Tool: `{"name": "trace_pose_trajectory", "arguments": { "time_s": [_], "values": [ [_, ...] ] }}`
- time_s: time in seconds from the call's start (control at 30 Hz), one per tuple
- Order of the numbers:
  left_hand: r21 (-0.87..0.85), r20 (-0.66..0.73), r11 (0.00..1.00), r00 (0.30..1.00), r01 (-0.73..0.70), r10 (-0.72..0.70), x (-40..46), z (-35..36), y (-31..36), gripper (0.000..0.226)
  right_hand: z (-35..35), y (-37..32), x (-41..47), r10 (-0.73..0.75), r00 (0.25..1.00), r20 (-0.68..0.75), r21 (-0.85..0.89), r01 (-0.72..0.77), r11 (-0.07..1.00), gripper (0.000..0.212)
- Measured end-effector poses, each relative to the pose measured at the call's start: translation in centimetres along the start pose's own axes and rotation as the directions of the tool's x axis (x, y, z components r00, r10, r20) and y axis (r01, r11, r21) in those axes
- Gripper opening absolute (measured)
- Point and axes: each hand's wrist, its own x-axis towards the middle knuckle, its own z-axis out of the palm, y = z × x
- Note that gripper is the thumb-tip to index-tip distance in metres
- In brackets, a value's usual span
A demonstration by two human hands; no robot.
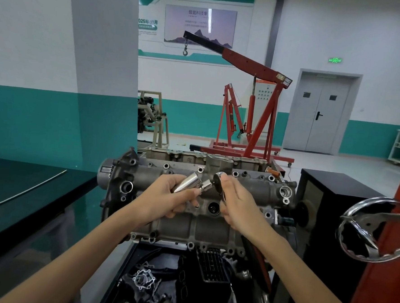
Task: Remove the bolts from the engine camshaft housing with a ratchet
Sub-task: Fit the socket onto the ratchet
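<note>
Teal-and-white workshop walls stand behind a red engine hoist (255, 103), with a grey double door (323, 112) to its right. Nearer, the camshaft housing (190, 223) sits across the middle of the view on its stand, with a dark bench (15, 198) to its left and a black cabinet (336, 206) to its right.

Both hands are raised just above the housing. The left hand (168, 201) has its fingers curled round a long shiny socket (187, 182), which points up and away. The right hand (235, 205) holds the ratchet (219, 179); its fingers lie fairly straight and close together along the handle, most of which is hidden behind them. A short adapter piece (206, 185) sits between the socket and the ratchet head, though I cannot tell whether they are fully joined.

The step in hand looks like fitting the socket to the ratchet (no bolt is being turned yet). To do it well, line the socket squarely on the drive and press until it seats, then tug to check it holds. Set the ratchet direction to loosen before going to a bolt (200, 169) along the far edge of the housing. Keep the tool upright on the bolt head so it does not slip off.
</note>
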Motion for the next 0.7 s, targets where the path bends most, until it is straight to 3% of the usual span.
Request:
{"name": "trace_pose_trajectory", "arguments": {
  "time_s": [0.07, 0.17, 0.3, 0.5, 0.7],
  "values": [
    [0.004, 0.004, 1.000, 1.000, 0.007, -0.007, 0.0, 0.0, 0.1, 0.014, -0.1, 0.2, 0.4, -0.090, 0.996, -0.026, -0.196, 0.083, 0.977, 0.043],
    [0.000, 0.028, 1.000, 0.999, 0.026, -0.026, 0.1, -0.1, 0.2, 0.014, -0.4, 0.5, 0.7, -0.157, 0.987, -0.018, -0.309, 0.144, 0.940, 0.037],
    [-0.021, 0.064, 0.999, 0.997, 0.045, -0.043, 0.3, 0.0, 0.9, 0.012, -0.3, 0.7, 0.7, -0.187, 0.982, -0.029, -0.284, 0.172, 0.943, 0.040],
    [0.172, 0.054, 0.984, 0.998, -0.051, 0.043, 0.2, 0.1, 1.7, 0.008, -0.4, 0.9, 0.1, -0.220, 0.974, -0.050, -0.304, 0.195, 0.933, 0.040],
    [0.213, 0.105, 0.977, 0.994, -0.031, 0.008, 1.1, 0.1, 2.3, 0.010, 0.0, 0.7, -0.4, -0.235, 0.968, -0.086, -0.291, 0.202, 0.935, 0.036]
  ]
}}
